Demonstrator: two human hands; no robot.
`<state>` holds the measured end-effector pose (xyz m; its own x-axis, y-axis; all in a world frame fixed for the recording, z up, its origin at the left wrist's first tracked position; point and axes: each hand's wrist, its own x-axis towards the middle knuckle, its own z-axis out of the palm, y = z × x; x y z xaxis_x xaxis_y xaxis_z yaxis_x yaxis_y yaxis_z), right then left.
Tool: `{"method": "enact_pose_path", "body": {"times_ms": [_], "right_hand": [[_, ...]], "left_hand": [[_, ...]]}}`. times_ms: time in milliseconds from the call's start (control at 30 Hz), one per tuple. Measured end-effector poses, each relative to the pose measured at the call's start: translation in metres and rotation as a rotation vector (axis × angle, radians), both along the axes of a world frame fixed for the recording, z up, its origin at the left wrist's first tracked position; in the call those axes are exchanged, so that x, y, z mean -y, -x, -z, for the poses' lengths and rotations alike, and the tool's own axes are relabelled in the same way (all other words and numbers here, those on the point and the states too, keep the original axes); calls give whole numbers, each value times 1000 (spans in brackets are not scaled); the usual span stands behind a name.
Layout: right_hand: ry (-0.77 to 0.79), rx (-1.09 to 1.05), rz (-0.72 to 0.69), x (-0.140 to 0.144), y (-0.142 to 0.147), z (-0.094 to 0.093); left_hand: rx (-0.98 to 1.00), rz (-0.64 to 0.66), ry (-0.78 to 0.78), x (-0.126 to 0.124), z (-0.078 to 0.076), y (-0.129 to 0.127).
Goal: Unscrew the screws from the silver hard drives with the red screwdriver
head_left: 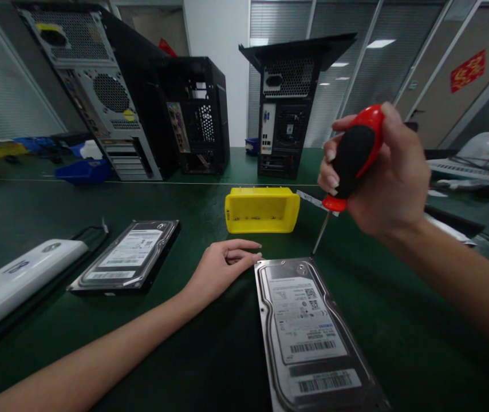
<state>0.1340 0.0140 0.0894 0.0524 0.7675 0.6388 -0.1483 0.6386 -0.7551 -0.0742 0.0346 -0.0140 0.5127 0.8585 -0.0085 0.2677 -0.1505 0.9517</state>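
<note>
A silver hard drive with a white label lies face up on the table before me. My left hand rests at its far left corner, thumb and fingertips close together against the edge. Raised on the other side, my right hand is wrapped round the red and black handle of a screwdriver. The screwdriver slants down, its tip beside the drive's far right corner; whether it sits in a screw cannot be made out. Just beyond the drive stands a yellow bin with a few small dark bits inside, too small to name.
A second hard drive lies to the left, beside a white power strip and a black cable. Computer cases stand along the back, one black tower nearer the middle. A blue bin sits at the far left.
</note>
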Motion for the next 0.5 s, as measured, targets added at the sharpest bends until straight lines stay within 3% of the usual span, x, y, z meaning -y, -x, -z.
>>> {"method": "enact_pose_path", "body": {"times_ms": [300, 500], "right_hand": [[14, -1, 102, 1, 2, -2], [-5, -16, 41, 2, 0, -2]], "left_hand": [[15, 19, -4, -1, 3, 3], [65, 9, -1, -5, 9, 2]]}}
